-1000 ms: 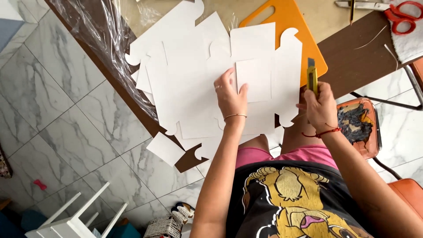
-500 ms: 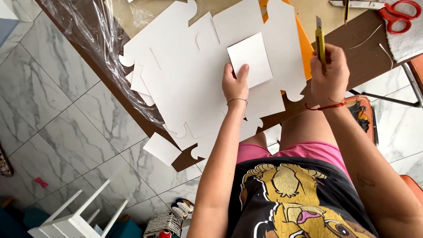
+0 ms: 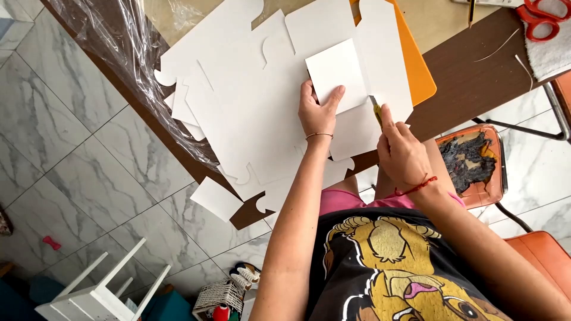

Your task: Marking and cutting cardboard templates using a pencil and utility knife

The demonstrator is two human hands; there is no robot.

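A large white die-cut cardboard sheet lies flat over a brown table. My left hand presses on a folded white square flap of that sheet, thumb on its lower edge. My right hand grips a yellow utility knife, tip down against the cardboard just right of the flap. An orange cutting mat shows under the sheet's right side.
Red-handled scissors lie at the table's far right. Crumpled clear plastic hangs off the left edge. A worn orange chair stands to my right; a white stool and a small basket sit on the marble floor.
My right hand has come down from holding the knife upright above the mat and now sets its tip on the cardboard. My left hand stays on the flap.
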